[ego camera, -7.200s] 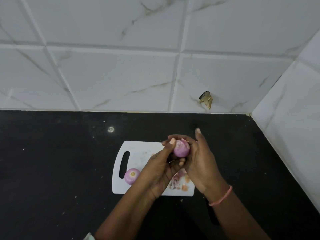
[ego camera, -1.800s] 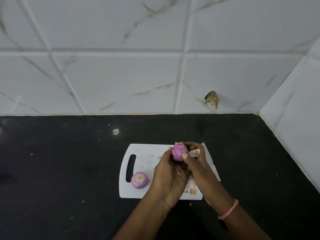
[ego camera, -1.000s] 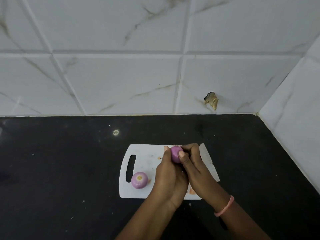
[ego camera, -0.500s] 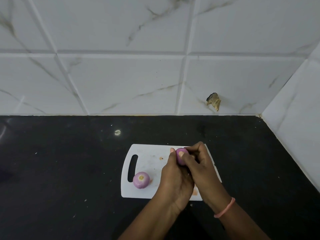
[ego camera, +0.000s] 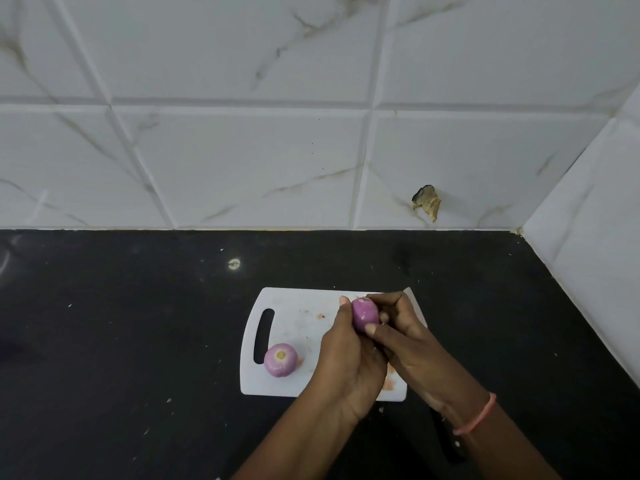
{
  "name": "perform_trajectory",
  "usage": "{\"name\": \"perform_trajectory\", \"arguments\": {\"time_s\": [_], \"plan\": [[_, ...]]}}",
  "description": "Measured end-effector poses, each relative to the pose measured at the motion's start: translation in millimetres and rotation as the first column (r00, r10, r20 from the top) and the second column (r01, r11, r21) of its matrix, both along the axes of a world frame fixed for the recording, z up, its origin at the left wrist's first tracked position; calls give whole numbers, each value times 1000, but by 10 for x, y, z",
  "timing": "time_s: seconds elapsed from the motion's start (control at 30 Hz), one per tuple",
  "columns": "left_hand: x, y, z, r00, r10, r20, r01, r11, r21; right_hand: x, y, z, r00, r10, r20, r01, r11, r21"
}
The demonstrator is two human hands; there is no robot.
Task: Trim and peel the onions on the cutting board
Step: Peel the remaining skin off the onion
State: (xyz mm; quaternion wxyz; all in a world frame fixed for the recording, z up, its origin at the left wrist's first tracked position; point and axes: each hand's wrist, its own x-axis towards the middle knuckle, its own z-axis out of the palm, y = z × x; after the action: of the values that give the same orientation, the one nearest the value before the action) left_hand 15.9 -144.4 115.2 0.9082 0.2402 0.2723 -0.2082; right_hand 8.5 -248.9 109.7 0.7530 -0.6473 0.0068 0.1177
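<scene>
Held onion [ego camera: 364, 314], trimmed end up

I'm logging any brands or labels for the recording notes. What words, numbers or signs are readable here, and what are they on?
None: no readable text in this view.
The white cutting board, both onions (held onion, onion on the board), the black counter, the wall tiles and the pink wristband show no print.

Both forearms reach in from the lower edge, meeting mid-frame. The left hand [ego camera: 349, 358] and right hand [ego camera: 403, 336] press close together, fingers curled around a small purple onion [ego camera: 364, 314]; a pink band [ego camera: 476, 415] circles the right wrist.
</scene>
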Motion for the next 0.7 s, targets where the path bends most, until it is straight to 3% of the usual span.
{"name": "perform_trajectory", "arguments": {"time_s": [0.1,0.3,0.37,0.47,0.6,0.7], "plan": [[-16,-1,-14,1000,-8,11,8,1000,28,-32,32,-8,999,-34,23,34,999,-14],[-166,-105,66,987,-96,132,70,980,186,22,271,-42,927,-361,99,374,906,-201],[-197,-109,-2,977,-150,152,107,960,258,71,269,12,904,-426,23,422,886,-191],[-193,-62,-62,951,-211,225,124,929,349,142,161,93,918,-380,-110,356,914,-193],[-126,48,-33,915,-214,342,87,932,351,126,-30,111,885,-414,213,464,824,-326],[-66,95,-31,919,-187,347,79,950,303,74,-91,159,871,-389,299,470,837,-279]]}}
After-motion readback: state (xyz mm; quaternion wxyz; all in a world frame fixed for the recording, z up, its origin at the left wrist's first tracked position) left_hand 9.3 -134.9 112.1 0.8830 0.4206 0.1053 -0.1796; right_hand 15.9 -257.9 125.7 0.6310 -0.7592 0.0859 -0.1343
